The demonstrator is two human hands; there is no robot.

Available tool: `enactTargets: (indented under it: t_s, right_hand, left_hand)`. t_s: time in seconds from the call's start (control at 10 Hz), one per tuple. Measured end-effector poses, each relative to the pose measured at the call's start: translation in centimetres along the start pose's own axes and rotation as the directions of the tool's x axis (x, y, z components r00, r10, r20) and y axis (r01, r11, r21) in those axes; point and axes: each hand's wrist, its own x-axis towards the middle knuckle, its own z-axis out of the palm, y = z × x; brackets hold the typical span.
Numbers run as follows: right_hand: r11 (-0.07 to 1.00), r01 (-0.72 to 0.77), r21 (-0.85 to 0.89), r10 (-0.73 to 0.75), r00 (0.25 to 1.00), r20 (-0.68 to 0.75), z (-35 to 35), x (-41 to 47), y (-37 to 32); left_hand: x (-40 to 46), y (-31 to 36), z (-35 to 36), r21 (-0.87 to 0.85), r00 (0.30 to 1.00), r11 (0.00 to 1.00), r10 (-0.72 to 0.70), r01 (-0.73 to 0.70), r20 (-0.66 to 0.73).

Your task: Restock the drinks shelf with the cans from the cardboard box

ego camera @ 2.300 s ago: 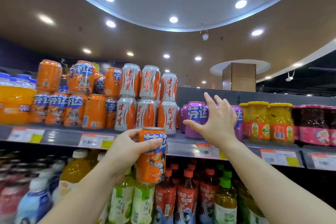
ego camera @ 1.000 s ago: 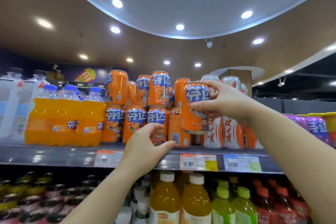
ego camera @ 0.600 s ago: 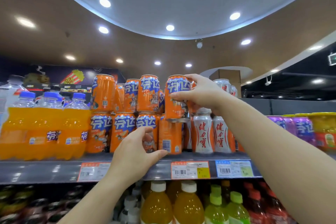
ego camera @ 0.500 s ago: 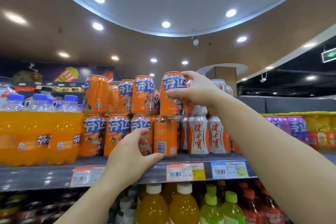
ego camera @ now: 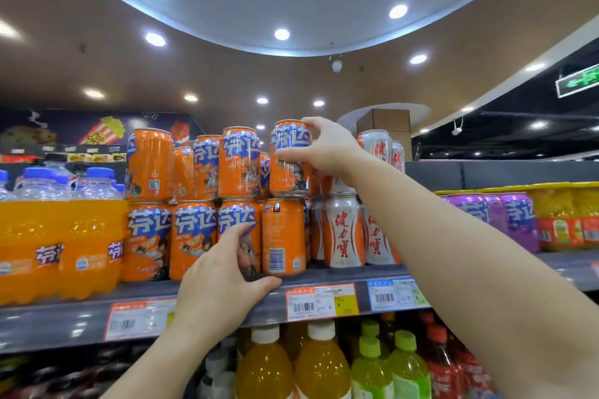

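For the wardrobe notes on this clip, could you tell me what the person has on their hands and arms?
Nothing is worn on either. The left hand and right hand are bare, with no gloves, rings or other marks visible. Both forearms are uncovered as far as the picture's lower edge: no sleeve, cuff, watch or bracelet shows. The fingernails look short and unpainted where they can be seen.

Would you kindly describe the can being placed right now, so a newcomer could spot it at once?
Find the top drinks shelf and its double-stacked block of orange cans. The can stands at the right end of the upper tier, beside the silver-and-red cans. Alone among the cans, it has the right hand gripping it.
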Motion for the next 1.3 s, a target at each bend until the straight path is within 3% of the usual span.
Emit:
enactTargets:
  t_s: [0.4, 1.1, 1.2, 1.3]
  right_hand:
    - [0.97, 0.105, -0.221, -0.126, 0.988, -0.084, 1.6, 0.8, 0.8]
    - [0.978, 0.072, -0.198, -0.083, 0.995, -0.048, 3.3, -0.1, 1.6]
    - [0.976, 0.053, -0.209, -0.072, 0.994, -0.083, 2.5, -1.7, 0.8]
    - [0.959, 0.15, -0.239, -0.217, 0.934, -0.285, 2.8, -4.5, 1.2]
  left_hand:
    - [-0.4, 0.3, 0.0, -0.017, 1.0, 1.0, -0.025, 0.025, -0.011]
    - [-0.2, 0.1, 0.3, -0.049, 0.999, 0.999, -0.02, 0.019, -0.027]
    - [-0.4, 0.2, 0.3, -0.048, 0.998, 0.999, 0.008, -0.011, -0.058]
    - [-0.2, 0.0, 0.4, -0.03, 0.998, 0.999, 0.015, -0.017, -0.068]
